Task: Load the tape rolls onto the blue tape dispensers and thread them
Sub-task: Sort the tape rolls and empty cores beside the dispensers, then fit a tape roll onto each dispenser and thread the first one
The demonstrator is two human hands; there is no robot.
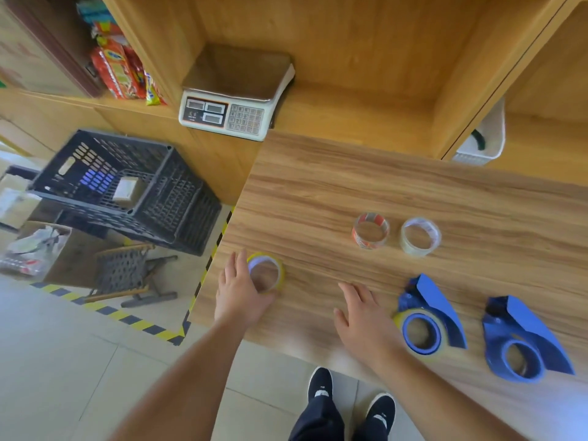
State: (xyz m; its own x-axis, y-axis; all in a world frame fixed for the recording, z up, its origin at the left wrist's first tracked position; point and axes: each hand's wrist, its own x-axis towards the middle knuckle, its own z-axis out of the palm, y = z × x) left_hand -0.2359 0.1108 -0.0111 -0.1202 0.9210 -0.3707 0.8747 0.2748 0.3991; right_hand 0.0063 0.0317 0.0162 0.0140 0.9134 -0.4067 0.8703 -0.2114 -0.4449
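From the head view, the yellow tape roll lies flat on the desk, its hole facing up, well to the left of the empty blue dispenser. The left hand is the nearer one: its fingers are straight and spread, touching the roll's left rim, not curled round it. The right hand hovers flat and spread between that roll and the loaded dispenser, holding nothing. Judged from this, the roll must travel rightward, past the loaded dispenser, to reach the empty hub.
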